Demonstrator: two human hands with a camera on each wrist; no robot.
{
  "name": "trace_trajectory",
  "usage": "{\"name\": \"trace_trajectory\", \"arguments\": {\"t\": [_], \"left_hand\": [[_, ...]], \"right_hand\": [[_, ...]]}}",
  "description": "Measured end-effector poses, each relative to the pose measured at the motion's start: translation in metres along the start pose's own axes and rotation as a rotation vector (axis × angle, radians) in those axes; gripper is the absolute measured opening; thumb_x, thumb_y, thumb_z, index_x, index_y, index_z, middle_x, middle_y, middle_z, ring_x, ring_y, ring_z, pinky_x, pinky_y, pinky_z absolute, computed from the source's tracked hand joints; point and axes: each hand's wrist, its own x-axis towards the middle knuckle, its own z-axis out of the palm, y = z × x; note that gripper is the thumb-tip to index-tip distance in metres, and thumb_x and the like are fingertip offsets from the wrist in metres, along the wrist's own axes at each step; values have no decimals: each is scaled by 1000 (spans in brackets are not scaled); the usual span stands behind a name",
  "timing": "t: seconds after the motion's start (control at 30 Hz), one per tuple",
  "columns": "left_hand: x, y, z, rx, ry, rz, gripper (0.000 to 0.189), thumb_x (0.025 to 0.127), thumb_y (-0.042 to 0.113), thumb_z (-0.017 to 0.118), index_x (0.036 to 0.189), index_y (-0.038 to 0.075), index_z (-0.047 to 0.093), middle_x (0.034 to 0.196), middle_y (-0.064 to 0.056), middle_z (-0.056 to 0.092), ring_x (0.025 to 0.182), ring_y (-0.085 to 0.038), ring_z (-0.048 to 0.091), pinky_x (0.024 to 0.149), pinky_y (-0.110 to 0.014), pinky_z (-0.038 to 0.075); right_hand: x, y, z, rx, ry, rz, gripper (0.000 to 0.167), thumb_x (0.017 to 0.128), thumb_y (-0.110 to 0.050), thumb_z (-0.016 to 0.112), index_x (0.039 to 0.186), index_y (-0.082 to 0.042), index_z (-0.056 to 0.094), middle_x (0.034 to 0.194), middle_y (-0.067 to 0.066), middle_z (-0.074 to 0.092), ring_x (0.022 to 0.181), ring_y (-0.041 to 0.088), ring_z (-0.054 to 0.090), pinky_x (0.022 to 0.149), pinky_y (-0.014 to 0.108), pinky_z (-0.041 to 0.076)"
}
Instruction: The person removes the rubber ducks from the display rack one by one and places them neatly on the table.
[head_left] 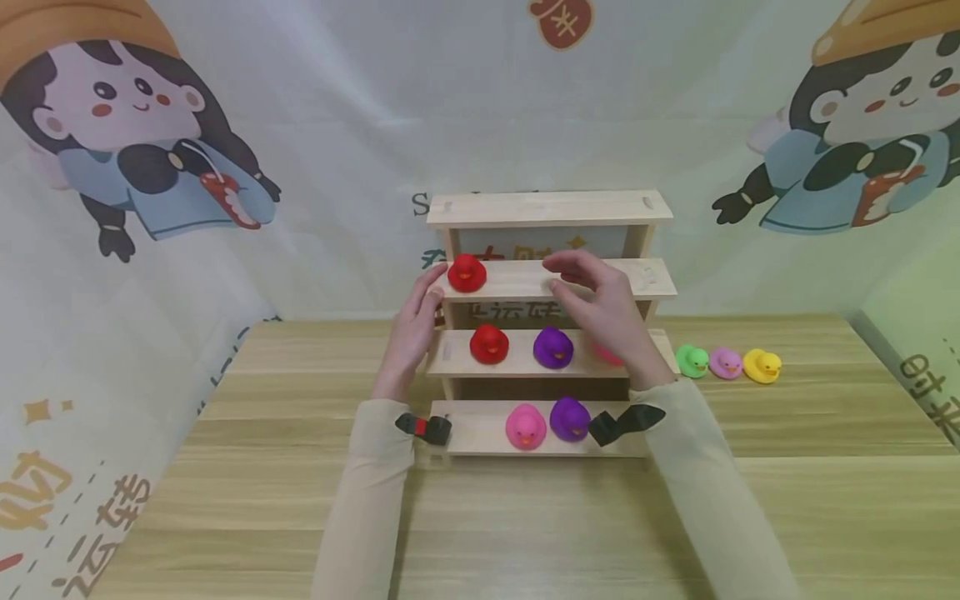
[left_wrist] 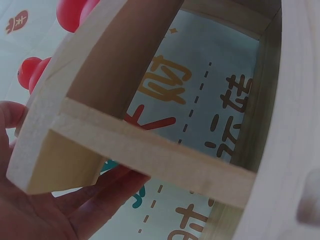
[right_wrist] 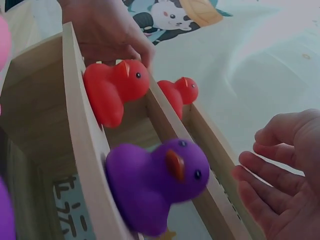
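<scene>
A tiered wooden shelf (head_left: 547,208) stands on the table. My left hand (head_left: 407,337) grips its left end at the second board from the top; in the left wrist view the fingers (left_wrist: 107,197) reach around the board's end. A red rubber duck (head_left: 467,273) sits beside that hand. Over the same board hovers my right hand (head_left: 606,310), fingers loosely bent and holding nothing. One board lower are another red duck (head_left: 489,344), a purple duck (head_left: 553,347) and a pink duck (head_left: 607,355), mostly hidden by my right hand. The lowest board bears a pink duck (head_left: 526,427) and a purple duck (head_left: 570,419).
Right of the shelf, a green duck (head_left: 692,361), a light purple duck (head_left: 725,363) and a yellow duck (head_left: 762,367) stand in a row on the wood-grain table (head_left: 825,417). A printed cloth (head_left: 360,125) hangs behind and at the sides.
</scene>
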Motion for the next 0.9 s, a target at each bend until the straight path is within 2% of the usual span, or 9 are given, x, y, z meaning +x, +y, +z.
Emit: {"name": "trace_trajectory", "arguments": {"t": [0.23,0.47,0.63,0.77,0.9], "left_hand": [[-1,1,0,4,-2,-6,43,103,34,36,146,32,41,151,-2,38,129,-27,44,105,-51,34],[-1,1,0,-11,-2,-5,43,104,33,36,146,31,42,150,-4,39,127,-28,46,103,-51,37],[0,1,0,-43,-21,-3,43,104,31,36,146,30,41,151,-3,37,126,-30,47,101,-52,40],[0,0,0,-49,-24,-3,43,104,32,36,146,30,41,151,-2,37,124,-30,47,100,-51,41],[0,-1,-1,-41,-19,0,42,104,32,36,146,31,42,150,-2,38,123,-29,47,99,-49,42]], "right_hand": [[12,-7,15,-87,-106,14,28,94,-5,61,120,2,60,119,17,62,112,25,58,99,36,45],[23,-4,36,-182,-161,-100,32,94,-5,60,124,2,59,124,15,59,118,26,54,98,36,46],[30,-2,51,-173,-175,-156,40,93,-6,61,132,1,53,131,15,55,122,27,50,100,37,44],[32,-2,61,-180,-192,-131,50,93,-10,61,141,-4,47,137,12,51,128,25,45,106,41,37],[31,-3,68,-229,-208,-73,56,94,-16,62,146,-12,41,143,8,48,133,22,40,109,45,31]]}}
